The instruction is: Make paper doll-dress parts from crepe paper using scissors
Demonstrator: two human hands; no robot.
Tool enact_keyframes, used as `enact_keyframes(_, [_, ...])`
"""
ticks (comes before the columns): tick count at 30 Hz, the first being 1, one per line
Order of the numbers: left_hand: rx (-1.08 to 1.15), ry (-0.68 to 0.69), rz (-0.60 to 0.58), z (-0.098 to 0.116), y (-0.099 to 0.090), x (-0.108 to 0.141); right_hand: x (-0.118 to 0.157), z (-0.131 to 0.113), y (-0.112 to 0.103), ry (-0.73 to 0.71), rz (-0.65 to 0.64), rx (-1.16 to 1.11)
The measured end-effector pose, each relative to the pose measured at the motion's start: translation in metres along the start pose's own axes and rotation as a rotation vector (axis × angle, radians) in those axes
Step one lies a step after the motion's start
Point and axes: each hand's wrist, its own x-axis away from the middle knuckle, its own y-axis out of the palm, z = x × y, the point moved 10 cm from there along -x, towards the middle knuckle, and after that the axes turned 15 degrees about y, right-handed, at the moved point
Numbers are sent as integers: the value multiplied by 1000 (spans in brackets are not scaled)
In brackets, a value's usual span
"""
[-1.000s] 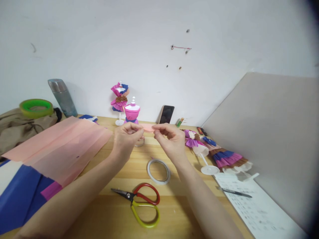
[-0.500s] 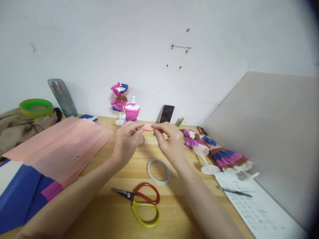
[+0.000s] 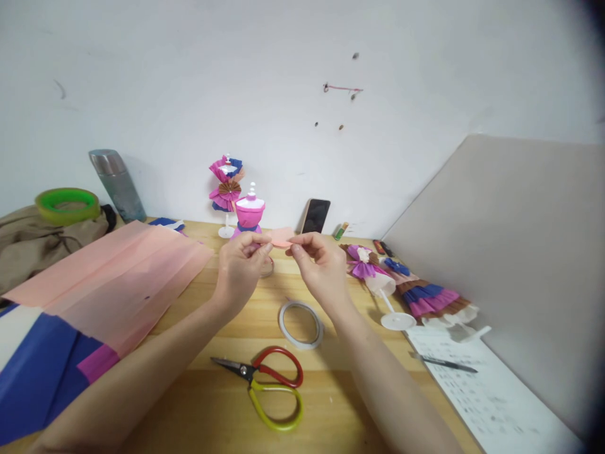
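Note:
A small piece of pink paper [image 3: 282,238] is stretched between my two hands above the wooden table. My left hand [image 3: 242,268] pinches its left end between thumb and fingers, and my right hand [image 3: 321,268] pinches the right end. Just behind my left hand stands a small dress form [image 3: 249,212] with a pink top and a blue waist band. Below the hands, a roll of white tape [image 3: 301,325] lies flat. Nearer to me are scissors [image 3: 246,372] with one red and one yellow handle.
Pink sheets [image 3: 127,271] and blue sheets [image 3: 42,359] cover the left side. A decorated form [image 3: 227,189], a phone [image 3: 316,216] and a bottle [image 3: 118,184] stand at the back. Paper dresses [image 3: 432,299], a pen [image 3: 449,364] and a written sheet [image 3: 491,403] lie right.
More of the pink paper shows, its upper part now standing up behind the fingertips. Both hands keep nearly the same place and grip.

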Motion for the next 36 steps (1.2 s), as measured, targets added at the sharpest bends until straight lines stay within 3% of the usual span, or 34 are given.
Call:
enact_keyframes(5, [176, -177, 52, -3, 5, 1, -7, 18, 2, 161, -54, -225])
enact_keyframes(12, [245, -268, 82, -2, 5, 5, -6, 13, -3, 166, -33, -286])
enact_keyframes(21, [240, -254, 90, -3, 6, 4, -7, 15, -4, 157, -4, -261])
enact_keyframes(30, [202, -134, 74, -3, 3, -1, -3, 8, -6, 90, 33, -160])
enact_keyframes(36, [125, -39, 41, -6, 0, -1, 4, -15, -2, -142, -5, -4])
